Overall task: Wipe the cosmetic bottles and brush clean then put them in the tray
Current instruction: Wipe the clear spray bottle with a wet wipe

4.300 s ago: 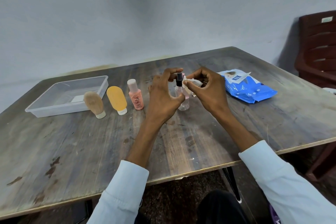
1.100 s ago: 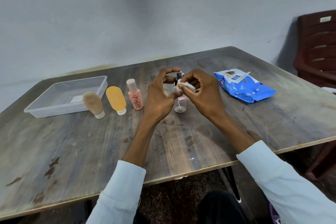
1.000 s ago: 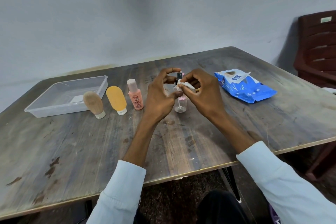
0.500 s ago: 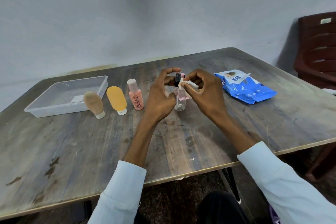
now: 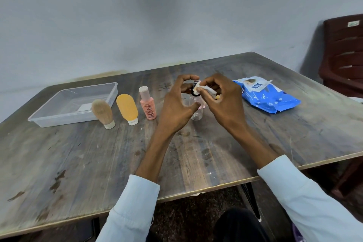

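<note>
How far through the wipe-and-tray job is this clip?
Early. The tray holds no bottles yet. The left hand holds the clear spray bottle while the right hand rubs a wipe on its top. Brush, orange tube and pink bottle wait on the table.

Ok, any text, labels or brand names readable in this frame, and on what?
Nothing can be read for certain.
Wipes pack: white lettering on a dark blue patch of the flap, too small and blurred to read.
Pink bottle: dark print on the front, blurred.
Chair: a small pale sticker near the top, unreadable.
Tray: a white label inside, no legible print.
</note>
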